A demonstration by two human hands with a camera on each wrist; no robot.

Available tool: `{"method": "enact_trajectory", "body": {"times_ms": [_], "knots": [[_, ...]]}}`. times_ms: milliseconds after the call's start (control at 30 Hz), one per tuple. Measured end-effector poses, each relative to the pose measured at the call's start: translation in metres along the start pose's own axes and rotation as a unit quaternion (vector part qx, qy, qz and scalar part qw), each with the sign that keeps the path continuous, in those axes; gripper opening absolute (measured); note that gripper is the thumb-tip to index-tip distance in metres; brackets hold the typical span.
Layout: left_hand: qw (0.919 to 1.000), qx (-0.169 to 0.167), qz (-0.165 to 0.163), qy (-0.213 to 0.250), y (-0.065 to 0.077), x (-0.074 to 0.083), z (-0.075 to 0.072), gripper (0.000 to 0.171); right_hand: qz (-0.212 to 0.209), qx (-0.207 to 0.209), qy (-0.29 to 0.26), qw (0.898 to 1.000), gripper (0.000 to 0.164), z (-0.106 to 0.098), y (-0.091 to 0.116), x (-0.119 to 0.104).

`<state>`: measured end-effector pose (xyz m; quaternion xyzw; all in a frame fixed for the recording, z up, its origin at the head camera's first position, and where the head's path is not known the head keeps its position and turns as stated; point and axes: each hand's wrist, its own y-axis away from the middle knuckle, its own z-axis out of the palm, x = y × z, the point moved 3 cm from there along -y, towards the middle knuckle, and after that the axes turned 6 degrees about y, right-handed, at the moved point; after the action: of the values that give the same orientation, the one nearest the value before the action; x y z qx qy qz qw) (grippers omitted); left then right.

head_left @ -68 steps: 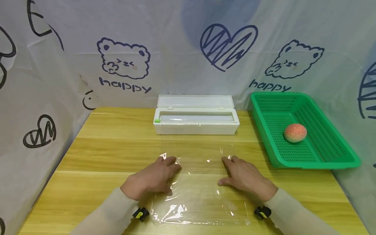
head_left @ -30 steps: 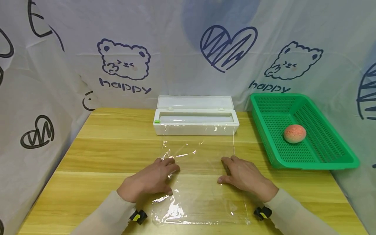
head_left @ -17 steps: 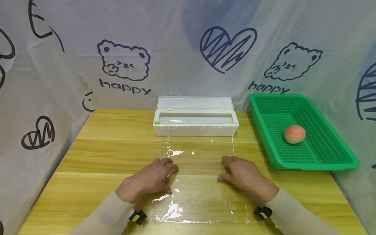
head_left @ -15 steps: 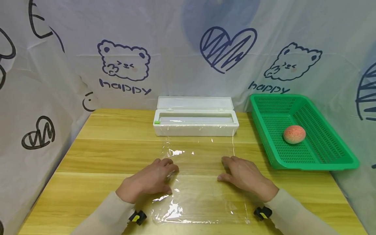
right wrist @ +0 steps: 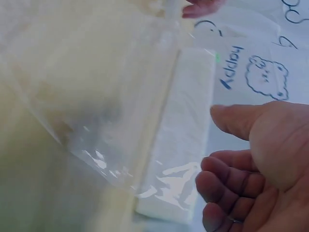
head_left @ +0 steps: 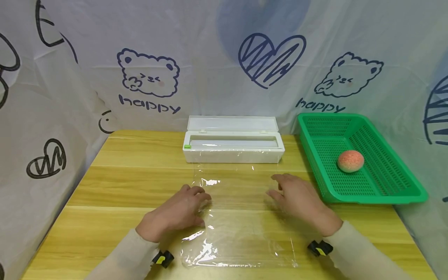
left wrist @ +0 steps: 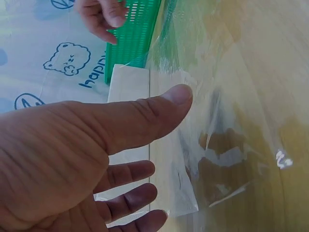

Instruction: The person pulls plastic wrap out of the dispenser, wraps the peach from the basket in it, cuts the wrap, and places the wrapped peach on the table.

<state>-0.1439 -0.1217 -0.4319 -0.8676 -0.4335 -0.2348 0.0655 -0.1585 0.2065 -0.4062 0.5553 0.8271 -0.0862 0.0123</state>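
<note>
A sheet of clear plastic wrap (head_left: 238,237) runs from the white cling film dispenser (head_left: 233,156) toward the front of the table. The dispenser's lid stands up at the back, and a white roll shows inside. My left hand (head_left: 176,214) is at the sheet's left edge, thumb and fingers spread and relaxed; in the left wrist view the thumb (left wrist: 145,116) is straight. By the sheet's right edge, my right hand (head_left: 302,202) is slightly blurred. Its fingers (right wrist: 229,174) curl loosely with nothing between them in the right wrist view.
A green plastic basket (head_left: 376,199) with a peach (head_left: 350,161) in it stands on the right of the wooden table (head_left: 122,182). White cloth (head_left: 213,50) with bear and heart drawings hangs behind the table and along its sides.
My right hand has moved away from the sheet's right edge, shifting right and a little toward the dispenser. The left hand has slid slightly left. Dispenser and basket stay in place.
</note>
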Motion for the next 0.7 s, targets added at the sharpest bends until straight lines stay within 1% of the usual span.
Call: {"method": "enact_trajectory", "body": {"times_ms": [133,233,333,433,533,633,700], "knots": [[1.0000,0.007,-0.002,-0.005,0.001,-0.003,-0.001,0.065,0.002,0.047,0.006,0.999,0.029,-0.023,-0.001,0.008],[1.0000,0.008,0.000,-0.006,0.002,-0.005,-0.001,0.066,0.008,0.074,0.013,0.997,0.018,-0.042,-0.002,0.016],[0.9999,0.008,-0.001,-0.007,0.002,-0.006,0.000,0.067,0.014,0.093,0.031,0.995,0.014,-0.060,-0.005,0.028],[0.9999,0.009,-0.004,-0.007,0.002,-0.006,0.000,0.068,0.026,0.102,0.047,0.993,0.016,-0.077,-0.009,0.046],[0.9998,0.011,-0.018,-0.001,0.001,-0.005,-0.001,0.069,0.035,0.105,0.055,0.992,0.018,-0.091,-0.012,0.068],[0.9993,0.018,-0.033,0.006,0.001,-0.006,-0.003,0.068,0.062,0.092,0.061,0.992,0.019,-0.103,-0.017,0.093],[0.9989,0.024,-0.040,0.010,0.002,-0.006,-0.005,0.066,0.079,0.070,0.061,0.993,0.021,-0.107,-0.021,0.110]]}}
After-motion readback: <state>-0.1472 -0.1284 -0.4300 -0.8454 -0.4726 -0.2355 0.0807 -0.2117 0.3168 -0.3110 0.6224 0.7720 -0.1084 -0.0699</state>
